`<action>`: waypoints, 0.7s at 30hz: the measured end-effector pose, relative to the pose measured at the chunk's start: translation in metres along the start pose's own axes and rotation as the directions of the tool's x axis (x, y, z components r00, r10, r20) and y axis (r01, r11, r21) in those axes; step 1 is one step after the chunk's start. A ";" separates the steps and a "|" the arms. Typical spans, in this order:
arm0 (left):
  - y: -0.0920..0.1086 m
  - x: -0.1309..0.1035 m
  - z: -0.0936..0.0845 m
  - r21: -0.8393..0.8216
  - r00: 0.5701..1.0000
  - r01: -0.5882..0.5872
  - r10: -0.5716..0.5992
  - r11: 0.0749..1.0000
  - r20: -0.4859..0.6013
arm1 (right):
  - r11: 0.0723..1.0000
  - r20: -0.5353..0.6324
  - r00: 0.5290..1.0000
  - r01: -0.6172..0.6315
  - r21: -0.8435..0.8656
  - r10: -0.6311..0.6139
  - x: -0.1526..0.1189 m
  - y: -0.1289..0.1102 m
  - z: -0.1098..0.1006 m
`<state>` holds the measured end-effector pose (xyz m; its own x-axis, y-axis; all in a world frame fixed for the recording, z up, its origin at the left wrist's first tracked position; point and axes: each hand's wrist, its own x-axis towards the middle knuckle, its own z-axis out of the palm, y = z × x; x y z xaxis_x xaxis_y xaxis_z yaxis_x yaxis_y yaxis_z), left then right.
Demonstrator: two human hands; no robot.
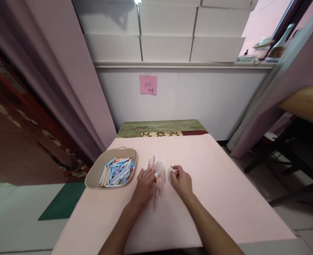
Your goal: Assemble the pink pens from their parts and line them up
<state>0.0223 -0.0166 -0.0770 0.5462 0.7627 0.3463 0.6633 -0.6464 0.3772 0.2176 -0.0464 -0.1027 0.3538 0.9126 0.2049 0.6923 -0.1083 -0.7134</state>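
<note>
Clear plastic wrappers, some with pale pinkish pieces showing, lie blurred on the pink tabletop between the hands. My left hand rests over their left side, its fingers bent and partly spread; whether it grips anything is unclear. On their right, my right hand pinches a small, thin item with a dark tip, too blurred to name. A beige basket to the left of my left hand holds many slim sticks or pens in blue, white, lilac and orange.
The pink-covered table has a green patterned strip at its far edge. Behind it is a white wall with a pink note below white boxes. Curtains hang at both sides; dark furniture stands at the right.
</note>
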 end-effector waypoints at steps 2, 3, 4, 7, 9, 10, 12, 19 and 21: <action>-0.001 -0.003 0.000 -0.026 0.999 0.016 -0.017 1.000 -0.033 | 1.000 0.013 1.000 0.017 -0.016 -0.016 0.000 -0.001 0.000; 0.000 -0.005 0.001 -0.033 0.998 0.023 -0.025 0.999 -0.063 | 1.000 0.018 1.000 0.022 -0.019 -0.022 0.000 -0.001 0.000; 0.001 -0.007 0.001 -0.036 0.995 0.025 -0.029 0.999 -0.096 | 1.000 0.015 1.000 0.019 -0.013 -0.019 0.000 -0.001 0.001; 0.008 -0.016 0.003 -0.020 0.990 -0.010 0.007 1.000 -0.139 | 0.998 -0.038 0.999 -0.033 0.058 0.035 0.001 0.001 0.001; 0.010 -0.024 0.003 0.015 0.996 -0.055 0.056 0.998 -0.066 | 0.991 -0.085 0.993 -0.068 0.119 0.078 0.002 0.004 0.001; 0.011 -0.028 0.002 0.037 0.997 -0.074 0.074 0.997 -0.014 | 0.987 -0.100 0.991 -0.077 0.140 0.091 0.002 0.005 0.001; 0.008 -0.035 0.000 0.075 0.995 -0.084 0.079 0.994 0.068 | 0.986 -0.106 0.989 -0.085 0.143 0.101 0.003 0.006 0.001; 0.000 -0.045 -0.011 0.003 0.972 -0.129 0.126 0.992 0.199 | 0.996 -0.068 0.996 -0.047 0.076 0.053 0.001 0.004 0.003; 0.001 -0.047 -0.013 -0.034 0.956 -0.159 0.162 0.987 0.246 | 0.993 -0.072 0.996 -0.048 0.111 0.056 0.000 0.003 0.002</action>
<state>-0.0096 -0.0532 -0.0815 0.7555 0.6298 0.1806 0.5505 -0.7597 0.3461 0.2185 -0.0455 -0.1067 0.4364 0.8744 0.2120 0.6003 -0.1074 -0.7925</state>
